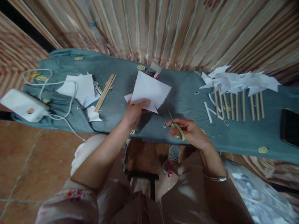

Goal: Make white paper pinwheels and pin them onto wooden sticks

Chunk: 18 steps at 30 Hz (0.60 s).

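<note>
White paper sheet (149, 90), folded, angular, pinched by left hand (135, 112), blank.

Clear lane: bare teal cloth tabletop (187, 96) right of centre. Blocked: centre by hand-held white paper sheet (149, 88); right by row of white paper pinwheels on wooden sticks (233, 84); left by white cabled box (22, 104).

I log from the head feed: left hand (134, 113) and right hand (190, 132) bare, forearms uncovered. Thin silver bangle (216, 178) around the right wrist. Left sleeve (70, 196) pale cream, ends at the elbow, red floral print along its edge. Pale beige garment (187, 193) over the lap. Grey shoe (173, 154), pink trim.
</note>
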Motion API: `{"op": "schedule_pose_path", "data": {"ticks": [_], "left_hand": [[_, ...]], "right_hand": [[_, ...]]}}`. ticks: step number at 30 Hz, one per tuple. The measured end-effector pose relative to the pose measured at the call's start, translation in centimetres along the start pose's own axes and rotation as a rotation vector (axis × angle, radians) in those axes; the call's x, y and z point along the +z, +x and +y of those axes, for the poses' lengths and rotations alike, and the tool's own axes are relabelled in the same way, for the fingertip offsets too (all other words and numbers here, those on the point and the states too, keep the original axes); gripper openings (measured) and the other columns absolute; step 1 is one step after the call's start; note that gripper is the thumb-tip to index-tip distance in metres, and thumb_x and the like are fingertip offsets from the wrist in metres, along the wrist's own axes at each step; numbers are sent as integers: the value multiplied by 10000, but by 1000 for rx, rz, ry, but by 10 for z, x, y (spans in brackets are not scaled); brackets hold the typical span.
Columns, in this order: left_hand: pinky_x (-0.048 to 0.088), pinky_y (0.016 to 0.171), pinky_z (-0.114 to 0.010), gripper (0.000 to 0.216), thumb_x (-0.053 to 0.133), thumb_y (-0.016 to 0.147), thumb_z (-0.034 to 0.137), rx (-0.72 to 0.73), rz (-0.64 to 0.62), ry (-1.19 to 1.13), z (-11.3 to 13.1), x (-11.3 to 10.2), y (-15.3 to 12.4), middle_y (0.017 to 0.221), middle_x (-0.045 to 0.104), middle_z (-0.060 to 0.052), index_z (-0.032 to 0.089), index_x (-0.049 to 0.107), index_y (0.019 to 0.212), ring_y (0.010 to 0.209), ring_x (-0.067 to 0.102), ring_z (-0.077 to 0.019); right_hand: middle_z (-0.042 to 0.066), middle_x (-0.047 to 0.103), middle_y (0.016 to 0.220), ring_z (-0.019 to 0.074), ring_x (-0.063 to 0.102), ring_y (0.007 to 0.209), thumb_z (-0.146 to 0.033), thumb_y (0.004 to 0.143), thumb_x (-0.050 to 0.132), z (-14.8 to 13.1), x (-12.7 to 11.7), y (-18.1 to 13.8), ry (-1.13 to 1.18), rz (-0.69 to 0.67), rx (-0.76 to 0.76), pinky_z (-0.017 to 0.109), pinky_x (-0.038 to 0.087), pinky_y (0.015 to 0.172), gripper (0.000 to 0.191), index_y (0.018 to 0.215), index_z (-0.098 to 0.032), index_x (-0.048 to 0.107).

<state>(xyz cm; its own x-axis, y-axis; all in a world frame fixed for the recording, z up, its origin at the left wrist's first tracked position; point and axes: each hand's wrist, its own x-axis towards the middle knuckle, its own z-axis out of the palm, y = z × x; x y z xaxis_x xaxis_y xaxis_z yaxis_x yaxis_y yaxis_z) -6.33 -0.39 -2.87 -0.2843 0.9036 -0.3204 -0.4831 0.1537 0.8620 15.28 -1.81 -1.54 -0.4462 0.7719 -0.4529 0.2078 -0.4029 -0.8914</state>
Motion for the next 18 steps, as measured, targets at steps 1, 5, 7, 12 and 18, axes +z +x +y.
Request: {"op": "schedule_pose_path", "data": {"ticks": [1, 5, 7, 12, 18], "left_hand": [[534, 578, -258, 214, 784, 567, 211, 8, -4, -5, 0, -1, 1, 736, 695, 9, 175, 674, 747, 670, 636, -153], [547, 644, -260, 210, 798, 568, 204, -14, -45, 23, -5, 0, 0, 772, 717, 4, 184, 696, 751, 712, 654, -153], [547, 717, -273, 247, 814, 551, 192, -3, -92, 45, -8, 4, -3, 811, 729, -3, 186, 703, 771, 760, 666, -159], [550, 850, -331, 310, 828, 529, 176, 49, -133, 126, -12, 18, -12, 879, 763, -22, 217, 709, 813, 894, 680, -217], [540, 892, -363, 298, 826, 563, 230, 81, -235, 259, -19, 26, -17, 933, 767, -51, 184, 729, 842, 895, 682, -232]], "right_hand": [[-25, 689, 615, 103, 591, 513, -477, 572, 896, -1, -6, 0, -20, 55, -32, 223, 463, 478, 410, 821, -206, 715], [-22, 706, 633, 107, 585, 520, -510, 575, 891, -3, -23, 5, 65, 394, -256, 238, 477, 510, 429, 847, -227, 717], [-26, 716, 662, 106, 595, 545, -517, 580, 884, -6, -25, 10, 133, 500, -358, 241, 491, 545, 432, 857, -238, 707], [-20, 706, 725, 138, 635, 632, -541, 648, 814, -19, -23, 23, 66, 554, -433, 280, 523, 615, 386, 860, -254, 666], [-14, 676, 762, 156, 641, 717, -538, 653, 814, -29, -30, 24, 23, 500, -445, 281, 508, 625, 413, 901, -247, 657]]}}
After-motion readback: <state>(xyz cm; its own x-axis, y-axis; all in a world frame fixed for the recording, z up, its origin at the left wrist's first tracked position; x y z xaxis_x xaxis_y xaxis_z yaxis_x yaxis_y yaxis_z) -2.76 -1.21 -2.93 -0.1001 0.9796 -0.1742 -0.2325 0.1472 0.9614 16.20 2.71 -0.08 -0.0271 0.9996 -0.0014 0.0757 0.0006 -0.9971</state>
